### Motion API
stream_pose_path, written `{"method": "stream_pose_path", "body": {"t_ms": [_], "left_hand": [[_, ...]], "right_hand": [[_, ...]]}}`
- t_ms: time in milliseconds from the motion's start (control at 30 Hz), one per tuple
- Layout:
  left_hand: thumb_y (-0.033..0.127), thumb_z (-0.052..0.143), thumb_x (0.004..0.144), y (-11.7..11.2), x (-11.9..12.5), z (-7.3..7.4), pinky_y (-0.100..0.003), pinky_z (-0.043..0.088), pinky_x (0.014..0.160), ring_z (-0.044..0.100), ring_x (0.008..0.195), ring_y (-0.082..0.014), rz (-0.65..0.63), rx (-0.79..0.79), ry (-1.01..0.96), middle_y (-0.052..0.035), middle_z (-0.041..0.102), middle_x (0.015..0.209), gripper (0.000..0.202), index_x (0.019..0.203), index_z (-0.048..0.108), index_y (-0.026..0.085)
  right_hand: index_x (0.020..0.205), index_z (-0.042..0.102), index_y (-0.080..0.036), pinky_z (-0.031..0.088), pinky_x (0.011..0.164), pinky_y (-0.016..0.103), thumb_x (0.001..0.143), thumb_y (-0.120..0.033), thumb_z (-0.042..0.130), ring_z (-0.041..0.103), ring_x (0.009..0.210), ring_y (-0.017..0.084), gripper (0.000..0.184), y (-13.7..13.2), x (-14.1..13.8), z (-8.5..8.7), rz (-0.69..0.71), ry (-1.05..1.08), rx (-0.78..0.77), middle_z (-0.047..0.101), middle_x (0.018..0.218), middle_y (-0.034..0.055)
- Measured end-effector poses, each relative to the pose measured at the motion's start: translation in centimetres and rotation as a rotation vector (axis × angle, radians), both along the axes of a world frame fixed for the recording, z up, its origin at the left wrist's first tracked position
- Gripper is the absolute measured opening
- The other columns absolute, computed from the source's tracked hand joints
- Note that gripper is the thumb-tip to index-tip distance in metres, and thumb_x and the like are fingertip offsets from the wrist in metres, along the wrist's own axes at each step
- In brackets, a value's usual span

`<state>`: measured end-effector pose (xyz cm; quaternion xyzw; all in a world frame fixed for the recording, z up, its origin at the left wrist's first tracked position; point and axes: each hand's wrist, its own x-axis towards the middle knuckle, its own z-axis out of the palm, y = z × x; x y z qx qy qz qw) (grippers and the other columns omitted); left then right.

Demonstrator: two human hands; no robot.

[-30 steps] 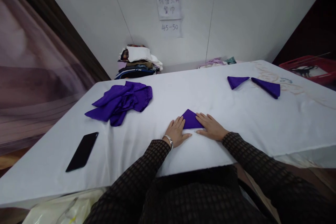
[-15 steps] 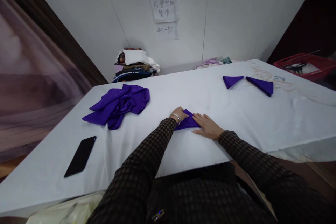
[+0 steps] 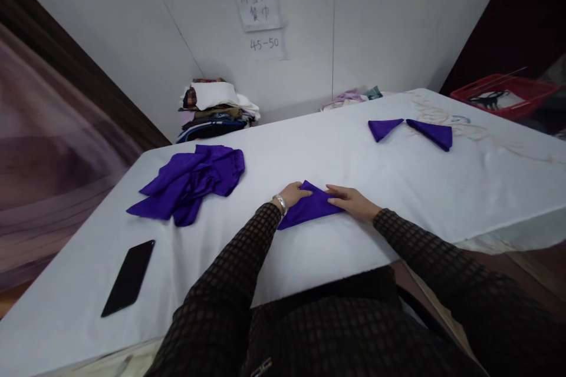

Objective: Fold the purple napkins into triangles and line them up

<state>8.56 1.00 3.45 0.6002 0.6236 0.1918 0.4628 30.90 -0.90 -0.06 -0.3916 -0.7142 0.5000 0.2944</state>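
Note:
A purple cloth napkin (image 3: 312, 206), folded into a triangle, lies on the white-covered table in front of me with its long edge towards me. My left hand (image 3: 292, 194) grips its upper left side, thumb on top and the other fingers partly hidden. At the right corner, my right hand (image 3: 354, 202) holds the same napkin between thumb and fingers. Two folded purple pieces, a small triangle (image 3: 384, 128) and a longer one (image 3: 431, 132), rest at the far right. A loose heap of purple napkins (image 3: 194, 179) lies to the left.
A black phone (image 3: 129, 278) lies on the white tablecloth (image 3: 212, 271) at the left front. Stacked clothes (image 3: 216, 107) stand behind the table's back edge, below a handwritten sign (image 3: 260, 9) on the wall. A red basket (image 3: 508, 100) is beyond the far right.
My right hand has gone from lying flat on the napkin to holding its right corner. My left hand has shifted along the left side, and more of the napkin shows. The view has shifted slightly.

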Motion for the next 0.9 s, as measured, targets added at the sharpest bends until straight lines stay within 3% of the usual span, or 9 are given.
{"method": "stream_pose_path", "body": {"t_ms": [133,267,400,500,700,900], "left_hand": [[0.028,0.07,0.069,-0.2,-0.6,0.9,-0.032,0.052,0.07,0.064,0.067,-0.0148,-0.013,-0.054,-0.334,-0.0024,0.069,0.078,0.022,0.085,0.06,0.017],[0.027,0.074,0.064,-0.4,-1.3,2.7,-0.03,0.051,0.067,0.062,0.064,-0.0128,-0.045,-0.029,-0.47,-0.0009,0.067,0.075,0.026,0.083,0.059,0.016],[0.031,0.077,0.061,-1.0,-2.0,4.2,-0.028,0.05,0.065,0.061,0.063,-0.0122,-0.007,0.015,-0.534,-0.0004,0.066,0.075,0.032,0.083,0.059,0.016],[0.031,0.078,0.06,-1.7,-2.3,4.5,-0.027,0.049,0.064,0.06,0.063,-0.0115,0.037,0.033,-0.591,0.0004,0.066,0.074,0.034,0.083,0.059,0.015],[0.03,0.078,0.06,-3.1,-2.2,3.5,-0.026,0.049,0.067,0.061,0.066,-0.0118,0.163,0.065,-0.718,0.0001,0.067,0.075,0.035,0.087,0.06,0.015],[0.027,0.079,0.058,-5.0,-1.1,2.5,-0.026,0.049,0.07,0.061,0.07,-0.0122,0.281,0.04,-0.874,-0.0015,0.067,0.078,0.039,0.089,0.06,0.013]], "right_hand": [[0.133,0.048,-0.021,0.047,0.093,0.042,0.071,-0.038,0.068,0.062,0.099,0.022,0.068,0.7,-0.1,2.0,0.09,0.159,-0.287,0.066,0.114,0.0058],[0.119,0.06,-0.02,0.049,0.088,0.037,0.071,-0.034,0.07,0.064,0.089,0.018,0.05,0.8,0.1,4.4,0.214,0.19,-0.43,0.07,0.1,0.0038],[0.103,0.068,-0.017,0.049,0.07,0.026,0.07,-0.032,0.072,0.061,0.074,0.013,0.036,1.0,0.6,5.5,0.194,0.16,-0.424,0.069,0.087,0.003],[0.091,0.069,-0.018,0.047,0.067,0.024,0.07,-0.032,0.073,0.058,0.071,0.01,0.026,1.0,0.8,5.8,0.14,0.173,-0.418,0.066,0.081,0.0009],[0.083,0.068,-0.018,0.046,0.069,0.026,0.066,-0.028,0.075,0.056,0.07,0.011,0.021,1.0,0.8,6.6,-0.025,0.252,-0.398,0.064,0.078,0.0001],[0.092,0.065,-0.019,0.046,0.072,0.029,0.063,-0.022,0.075,0.058,0.074,0.011,0.031,1.0,0.5,7.2,-0.186,0.494,-0.268,0.063,0.081,-0.001]]}}
